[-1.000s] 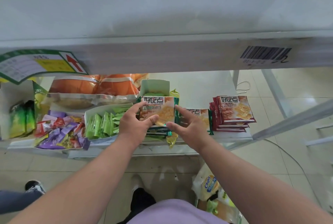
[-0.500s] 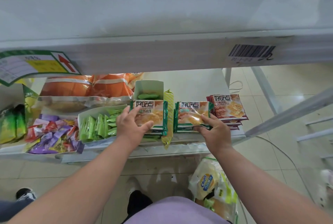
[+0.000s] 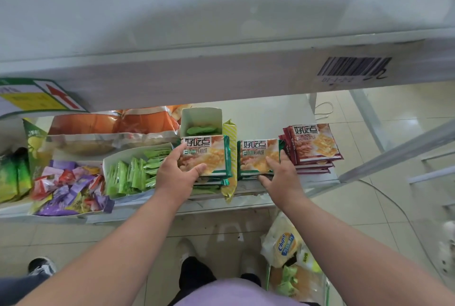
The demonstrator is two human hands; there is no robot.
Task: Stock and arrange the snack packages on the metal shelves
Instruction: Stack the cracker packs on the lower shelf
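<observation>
- Seen from above, looking down past two bare forearms at a pale grey metal lower shelf (image 3: 266,118), with a wide upper metal shelf (image 3: 221,34) overhanging it and hiding its rear part.
- Bare room on the lower shelf behind the right-hand stacks; right end of the shelf near a slanted metal frame bar (image 3: 398,153), tiled floor beyond.
- Left hand (image 3: 176,173) gripping the near left corner of a green-edged cracker packet (image 3: 209,155), thumb on its face, atop a stack of like packets near the shelf's front edge.
- Right hand (image 3: 280,177) with fingers curled on the near right edge of a second green-edged cracker packet (image 3: 256,157), also atop a stack.
- Narrow gap between the two green stacks, a yellow striped pouch (image 3: 230,157) standing on edge in it.
- Stack of dark red cracker packets (image 3: 312,144) just beside the right hand, touching the second green stack.
- Small open white carton (image 3: 200,118) behind the left stack, green wrapped pieces inside.
- Open white tray (image 3: 138,167) left of the left hand, filled with upright green sachets.
- Further left, a low box of purple, red and yellow wrapped sweets (image 3: 69,187).
- Orange snack bags (image 3: 113,123) lying at the rear left.
- Clear plastic bag of chips (image 3: 283,246) on the floor below the right forearm.
</observation>
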